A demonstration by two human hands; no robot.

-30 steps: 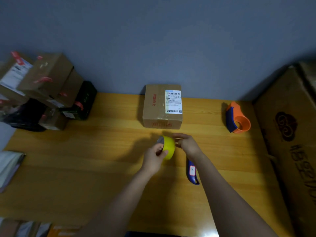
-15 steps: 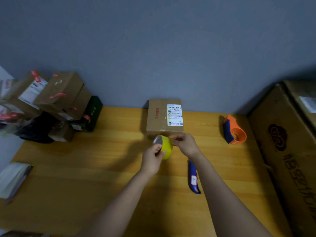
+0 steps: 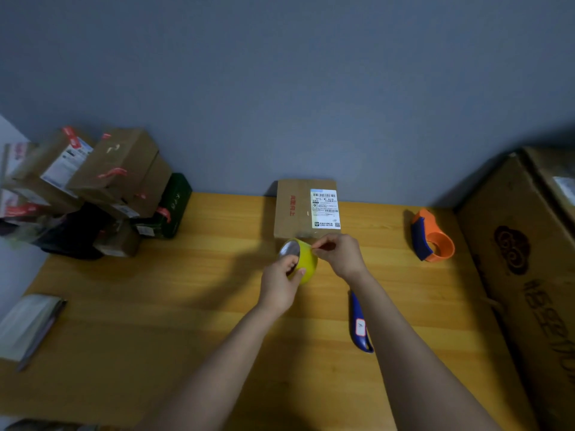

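Observation:
A yellow roll of tape (image 3: 306,259) is held above the wooden table (image 3: 186,306), just in front of a small cardboard parcel (image 3: 295,209) with a white shipping label. My left hand (image 3: 280,283) grips the roll from below, thumb on its near side and fingers into the core. My right hand (image 3: 337,253) pinches at the roll's top edge with thumb and forefinger. Whether a tape end is lifted is too small to tell.
A blue utility knife (image 3: 359,325) lies on the table under my right forearm. An orange and blue tape dispenser (image 3: 431,237) sits at the right. A big cardboard box (image 3: 525,275) fills the right edge. Stacked parcels (image 3: 99,188) crowd the back left; a grey mailer bag (image 3: 28,325) lies at the left edge.
The view has tilted upward, so the table and parcel sit lower in frame. Both hands stay on the yellow roll, now raised close to the parcel's front edge.

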